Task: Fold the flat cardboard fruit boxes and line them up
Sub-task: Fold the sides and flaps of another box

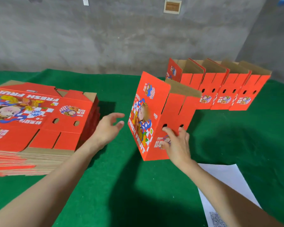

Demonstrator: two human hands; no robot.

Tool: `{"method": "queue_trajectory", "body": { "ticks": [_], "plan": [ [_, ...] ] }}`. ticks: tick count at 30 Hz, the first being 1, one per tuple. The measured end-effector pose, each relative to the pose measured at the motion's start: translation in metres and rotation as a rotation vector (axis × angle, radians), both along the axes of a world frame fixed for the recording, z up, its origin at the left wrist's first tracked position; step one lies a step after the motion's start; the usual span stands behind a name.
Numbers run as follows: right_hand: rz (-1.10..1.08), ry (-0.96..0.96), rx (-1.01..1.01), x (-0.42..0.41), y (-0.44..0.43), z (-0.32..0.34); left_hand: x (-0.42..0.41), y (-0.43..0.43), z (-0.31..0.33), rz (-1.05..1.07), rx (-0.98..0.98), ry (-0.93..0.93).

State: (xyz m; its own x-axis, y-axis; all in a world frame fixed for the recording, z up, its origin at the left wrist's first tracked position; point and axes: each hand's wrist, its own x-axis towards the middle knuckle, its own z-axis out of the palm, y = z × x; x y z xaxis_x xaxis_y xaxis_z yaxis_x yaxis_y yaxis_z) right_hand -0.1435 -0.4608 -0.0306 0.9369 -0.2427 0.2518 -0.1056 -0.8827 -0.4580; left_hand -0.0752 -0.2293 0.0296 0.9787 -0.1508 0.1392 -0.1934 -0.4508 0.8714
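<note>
Stack of flat boxes [39, 115] just left of the left hand [107, 128], that hand spread wide and holding nothing, upright folded box [156, 115] between both hands, right hand [175, 143] with straight fingers [168, 131] pressing its holed side, row of folded boxes [226, 89] beyond the right hand.

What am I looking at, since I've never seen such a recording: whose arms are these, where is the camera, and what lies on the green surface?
The one picture comes from a camera worn on a person's head, looking down at their bare arms; no machine. The right hand touches the narrow side of an upright folded box; the left hand hovers open beside it. On the green cloth lie a stack of flat boxes at left, a row of folded boxes behind, and a white sheet.
</note>
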Motion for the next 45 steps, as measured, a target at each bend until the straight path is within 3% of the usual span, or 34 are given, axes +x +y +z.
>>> {"method": "queue_trajectory", "body": {
  "ticks": [5,10,21,28,30,32,35,39,45],
  "plan": [
    [0.209,0.174,-0.173,-0.009,0.015,-0.027,-0.005,-0.026,0.002,-0.197,-0.108,-0.082],
    [0.246,0.282,-0.315,-0.011,0.022,-0.056,0.006,-0.041,0.006,-0.313,0.034,-0.301],
    [0.174,0.354,-0.362,0.074,0.023,-0.058,0.081,-0.069,0.012,-0.26,0.133,-0.275],
    [0.114,0.44,-0.372,0.163,-0.011,-0.042,0.151,-0.082,0.012,-0.379,0.244,-0.132],
    [0.092,0.454,-0.359,0.191,-0.023,-0.04,0.168,-0.078,0.005,-0.396,0.346,-0.163],
    [0.07,0.47,-0.352,0.216,-0.035,-0.039,0.189,-0.068,-0.005,-0.278,0.63,-0.187],
    [0.049,0.484,-0.363,0.25,-0.051,-0.038,0.22,-0.035,-0.019,-0.007,0.978,-0.012],
    [-0.002,0.498,-0.384,0.29,-0.07,-0.037,0.237,0.013,-0.045,0.232,1.092,0.256],
    [-0.085,0.505,-0.417,0.337,-0.097,-0.033,0.248,0.023,-0.063,0.243,1.385,0.162]
  ]
}}
